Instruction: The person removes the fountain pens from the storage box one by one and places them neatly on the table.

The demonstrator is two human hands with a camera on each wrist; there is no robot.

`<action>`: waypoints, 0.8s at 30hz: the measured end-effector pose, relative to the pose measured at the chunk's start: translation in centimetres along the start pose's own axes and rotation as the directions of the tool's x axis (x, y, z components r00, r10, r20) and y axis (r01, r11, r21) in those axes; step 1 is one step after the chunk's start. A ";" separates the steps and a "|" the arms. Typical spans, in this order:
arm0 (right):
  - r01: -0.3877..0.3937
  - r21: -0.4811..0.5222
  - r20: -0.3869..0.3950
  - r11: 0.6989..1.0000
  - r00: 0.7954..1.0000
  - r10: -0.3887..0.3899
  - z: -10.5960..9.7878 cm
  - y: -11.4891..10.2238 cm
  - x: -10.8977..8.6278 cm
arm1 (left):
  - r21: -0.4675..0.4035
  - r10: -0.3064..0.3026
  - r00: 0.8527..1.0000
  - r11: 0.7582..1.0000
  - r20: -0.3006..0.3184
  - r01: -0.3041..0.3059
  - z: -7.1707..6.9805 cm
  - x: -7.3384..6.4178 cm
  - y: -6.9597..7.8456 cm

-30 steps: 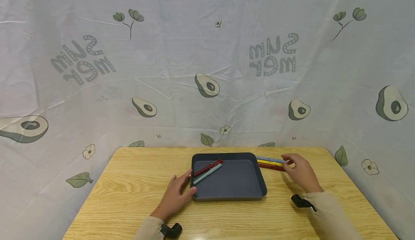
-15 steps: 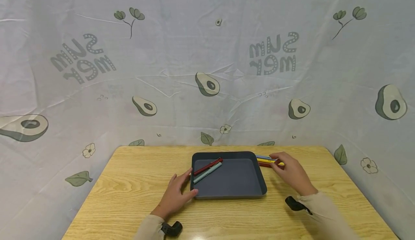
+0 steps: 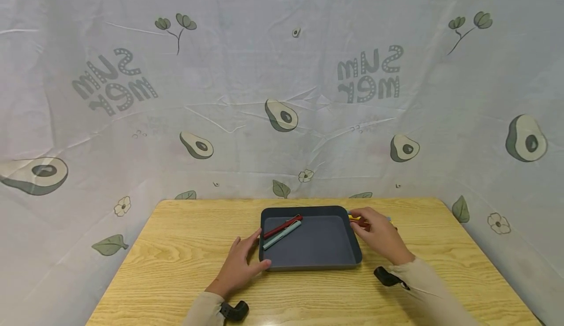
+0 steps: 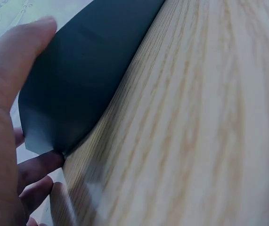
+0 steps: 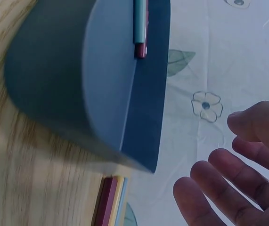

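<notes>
A dark grey rectangular tray (image 3: 315, 243) sits on the table. Inside it, at the left, a red pen (image 3: 282, 227) and a pale green pen (image 3: 282, 234) lie slanted side by side. My left hand (image 3: 238, 267) is at the tray's left front corner, its fingers spread along the side; in the left wrist view one finger touches the tray wall. Just beyond the tray's right edge, my right hand (image 3: 381, 233) hovers over a dark red pen (image 5: 106, 200), a yellow pen (image 5: 118, 200) and a blue pen (image 5: 123, 201). Its fingers are loosely bent and hold nothing.
The wooden table (image 3: 185, 257) extends on both sides of the tray. A pale cloth printed with avocados and leaves (image 3: 282, 115) hangs behind and at the sides. A black wrist camera (image 3: 387, 277) is worn on each wrist.
My right hand has moved left along the row of pens to the tray's right edge, uncovering the pens' right ends. My left hand has stayed by the tray.
</notes>
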State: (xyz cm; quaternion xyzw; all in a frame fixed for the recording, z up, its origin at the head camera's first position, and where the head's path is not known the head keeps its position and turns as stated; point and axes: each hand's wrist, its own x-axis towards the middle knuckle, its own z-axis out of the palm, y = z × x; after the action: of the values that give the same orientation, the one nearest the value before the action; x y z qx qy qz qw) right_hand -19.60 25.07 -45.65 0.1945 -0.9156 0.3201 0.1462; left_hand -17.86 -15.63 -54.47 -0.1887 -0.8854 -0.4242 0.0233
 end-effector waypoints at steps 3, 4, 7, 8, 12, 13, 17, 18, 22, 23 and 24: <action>-0.014 0.018 0.023 1.000 1.000 0.013 0.4 -0.6 0.4 | 0.005 -0.001 1.000 1.000 0.011 0.001 0.0 0.0 0.0; -0.014 0.018 0.029 1.000 0.999 0.014 0.6 -0.7 0.6 | 0.007 0.000 1.000 1.000 0.013 0.000 0.0 0.0 -0.1; -0.011 0.010 0.035 1.000 0.999 0.011 1.4 -1.2 1.4 | 0.014 -0.004 1.000 1.000 0.017 0.004 0.1 0.0 -0.2; -0.003 0.006 0.037 1.000 0.999 0.003 1.7 -1.5 1.7 | 0.017 -0.004 1.000 1.000 0.016 0.004 0.1 0.0 -0.3; 0.009 0.008 0.074 1.000 0.997 -0.009 2.8 -2.5 2.8 | 0.015 -0.022 1.000 1.000 0.017 0.022 0.2 0.0 -0.2; 0.010 0.009 0.087 1.000 0.996 -0.010 3.0 -2.7 3.1 | 0.014 -0.026 0.999 1.000 0.019 0.025 0.2 0.0 -0.2; 0.000 0.039 0.139 0.999 0.990 -0.005 4.0 -3.6 4.5 | 0.007 -0.032 0.999 0.999 0.019 0.032 0.1 0.0 -0.1; -0.001 0.040 0.155 0.999 0.988 -0.005 4.3 -3.9 4.8 | 0.008 -0.028 0.999 1.000 0.018 0.028 0.1 0.0 0.0; -0.020 0.017 0.228 1.000 0.974 0.015 5.6 -4.6 6.3 | 0.012 -0.025 1.000 1.000 0.016 0.025 0.0 0.1 0.2; -0.024 -0.001 0.251 1.000 0.968 0.023 6.0 -4.7 6.5 | 0.013 -0.023 1.000 1.000 0.015 0.023 0.0 0.1 0.2; -0.026 -0.018 0.274 0.999 0.961 0.030 6.4 -4.7 6.7 | 0.012 -0.028 0.999 1.000 0.016 0.027 0.1 0.1 0.2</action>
State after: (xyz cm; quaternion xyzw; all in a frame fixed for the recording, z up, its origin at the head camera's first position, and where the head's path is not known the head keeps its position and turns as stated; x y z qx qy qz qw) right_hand -24.37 15.83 -45.36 0.2227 -0.9320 0.2856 0.0147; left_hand -17.91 -15.42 -54.31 -0.1797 -0.8906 -0.4176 0.0115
